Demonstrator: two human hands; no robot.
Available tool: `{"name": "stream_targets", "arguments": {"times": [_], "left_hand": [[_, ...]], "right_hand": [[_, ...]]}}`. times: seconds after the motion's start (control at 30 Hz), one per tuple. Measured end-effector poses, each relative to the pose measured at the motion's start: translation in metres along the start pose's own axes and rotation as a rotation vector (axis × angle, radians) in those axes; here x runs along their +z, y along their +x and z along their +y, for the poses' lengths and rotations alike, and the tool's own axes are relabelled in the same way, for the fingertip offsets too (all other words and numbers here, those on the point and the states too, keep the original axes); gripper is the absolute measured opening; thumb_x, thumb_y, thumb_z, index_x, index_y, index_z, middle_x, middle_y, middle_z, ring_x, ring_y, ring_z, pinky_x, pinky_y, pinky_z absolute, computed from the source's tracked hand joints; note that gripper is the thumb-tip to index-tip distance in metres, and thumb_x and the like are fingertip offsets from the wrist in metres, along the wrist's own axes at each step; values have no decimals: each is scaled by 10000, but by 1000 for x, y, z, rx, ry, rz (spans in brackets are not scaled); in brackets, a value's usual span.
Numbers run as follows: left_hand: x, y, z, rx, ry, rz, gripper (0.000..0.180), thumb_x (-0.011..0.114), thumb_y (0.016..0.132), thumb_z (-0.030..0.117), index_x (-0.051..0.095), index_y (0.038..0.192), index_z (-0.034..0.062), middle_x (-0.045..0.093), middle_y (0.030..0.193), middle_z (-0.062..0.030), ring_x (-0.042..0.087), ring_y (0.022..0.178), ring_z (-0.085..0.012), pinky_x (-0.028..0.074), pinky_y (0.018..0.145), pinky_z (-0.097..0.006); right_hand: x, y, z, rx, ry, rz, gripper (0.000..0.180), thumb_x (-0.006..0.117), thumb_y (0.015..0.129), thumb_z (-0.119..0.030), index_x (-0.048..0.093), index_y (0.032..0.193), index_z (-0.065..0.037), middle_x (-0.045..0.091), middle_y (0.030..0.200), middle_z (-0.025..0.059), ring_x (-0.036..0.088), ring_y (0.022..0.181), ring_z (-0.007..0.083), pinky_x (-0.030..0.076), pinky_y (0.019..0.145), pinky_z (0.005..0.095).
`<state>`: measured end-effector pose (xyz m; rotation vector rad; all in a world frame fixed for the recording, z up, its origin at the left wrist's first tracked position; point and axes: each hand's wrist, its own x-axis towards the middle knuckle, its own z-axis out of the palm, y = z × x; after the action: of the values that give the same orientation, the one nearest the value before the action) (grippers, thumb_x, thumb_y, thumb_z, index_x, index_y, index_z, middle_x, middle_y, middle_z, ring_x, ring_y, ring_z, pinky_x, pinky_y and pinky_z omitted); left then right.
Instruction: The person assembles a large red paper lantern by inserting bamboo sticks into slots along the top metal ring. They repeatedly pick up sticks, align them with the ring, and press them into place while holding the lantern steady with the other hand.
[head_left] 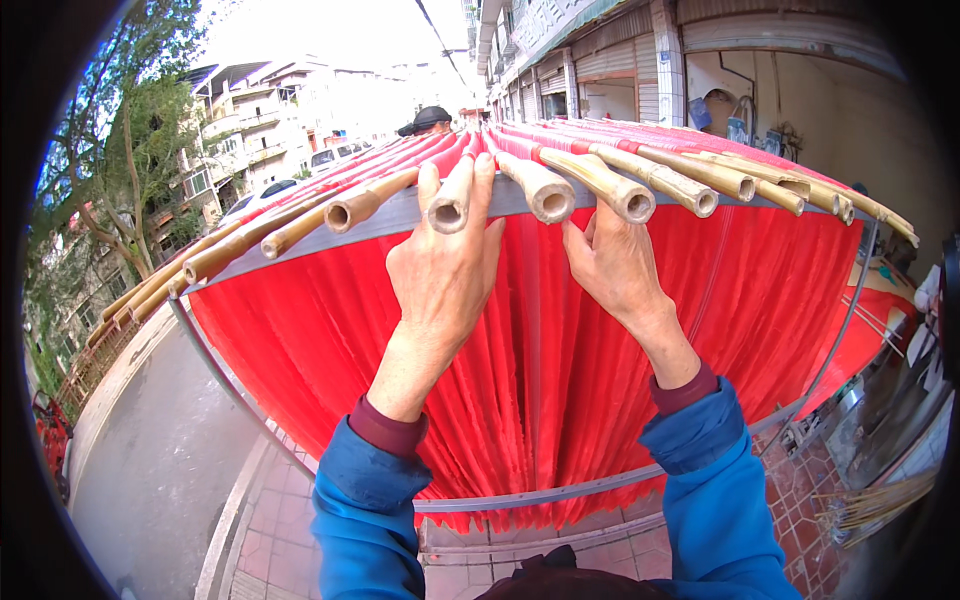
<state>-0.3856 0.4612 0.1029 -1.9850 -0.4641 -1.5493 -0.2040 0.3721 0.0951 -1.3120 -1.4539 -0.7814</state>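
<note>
Red cloth [330,330] hangs in long folds from a row of bamboo poles laid across a grey metal rack [320,240]. My left hand [440,265] is closed on the hollow end of a bamboo pole [450,208], with fingers along both sides of it. Just to the right, my right hand [620,255] reaches up under another bamboo pole [625,195] and grips near its end; most of its fingers are hidden behind the pole. Between the hands another pole end [545,190] juts toward me.
More bamboo poles [230,257] fan out left and right, ends jutting past the rack. A lower metal bar [560,492] crosses before my body. Beyond the rack is a person in a black cap [432,115]. A road [170,440] runs left; thin sticks [885,500] lie lower right.
</note>
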Motion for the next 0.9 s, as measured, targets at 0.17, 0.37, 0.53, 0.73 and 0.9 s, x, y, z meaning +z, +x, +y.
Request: {"name": "stream_targets", "arguments": {"times": [0.17, 0.37, 0.53, 0.73, 0.9], "left_hand": [[6, 2, 3, -23, -8, 7, 720, 840, 793, 220, 544, 1441, 119, 626, 1334, -98, 686, 1136, -288, 602, 643, -367], [8, 4, 6, -41, 41, 49, 752, 873, 758, 244, 565, 1431, 113, 668, 1246, -88, 702, 1041, -252, 597, 660, -364], [-1, 9, 8, -80, 6, -7, 648, 876, 752, 242, 615, 1338, 153, 638, 1160, -51, 675, 1008, -267, 590, 633, -380], [-5, 11, 6, -44, 96, -36, 640, 851, 809, 314, 599, 1376, 155, 666, 1185, -93, 710, 966, -276, 596, 624, -375], [-5, 10, 1, -81, 109, -86, 668, 841, 820, 350, 577, 1403, 161, 678, 1202, -131, 732, 956, -282, 601, 634, -379]], "right_hand": [[-1, 0, 0, -13, 1, 9, 716, 639, 869, -12, 298, 1495, -79, 576, 593, 228, 631, 591, 447, 438, 541, 578], [-5, 0, 1, 4, -2, -21, 697, 627, 871, -20, 310, 1488, -87, 572, 583, 226, 628, 583, 447, 443, 546, 580], [-10, 1, -1, 35, -8, -38, 669, 620, 875, -41, 333, 1476, -104, 583, 591, 223, 628, 582, 446, 458, 566, 584], [-11, 1, -3, 39, -14, -49, 669, 622, 872, -35, 325, 1470, -69, 593, 599, 226, 634, 588, 444, 471, 574, 585], [-7, 2, -2, 23, 7, -22, 677, 635, 870, -33, 319, 1469, -61, 588, 584, 221, 639, 585, 439, 473, 569, 581]]}}
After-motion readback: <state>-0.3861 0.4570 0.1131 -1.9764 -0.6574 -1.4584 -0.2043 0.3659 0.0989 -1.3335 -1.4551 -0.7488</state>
